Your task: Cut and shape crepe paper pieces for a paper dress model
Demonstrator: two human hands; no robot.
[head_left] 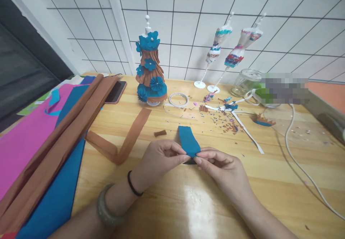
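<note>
A short strip of blue crepe paper point(189, 139) stands up from between my fingertips over the wooden table. My left hand point(164, 154) pinches its lower left corner between thumb and fingers. At the lower right corner my right hand point(221, 162) pinches the same strip. Just under the strip's bottom edge a small dark object shows, mostly hidden. To the left of my hands lies a folded brown crepe paper strip point(134, 135), and a small brown paper piece point(160, 133) rests just behind my left hand.
A mini dress form point(151, 66) in brown and blue paper stands at the back. Two white dress forms point(219, 43) lean right of it. A tape roll point(178, 99), paper scraps point(229, 124), a glass jar point(246, 79) and a white cable point(296, 160) lie about. Crepe sheets point(32, 120) cover the left.
</note>
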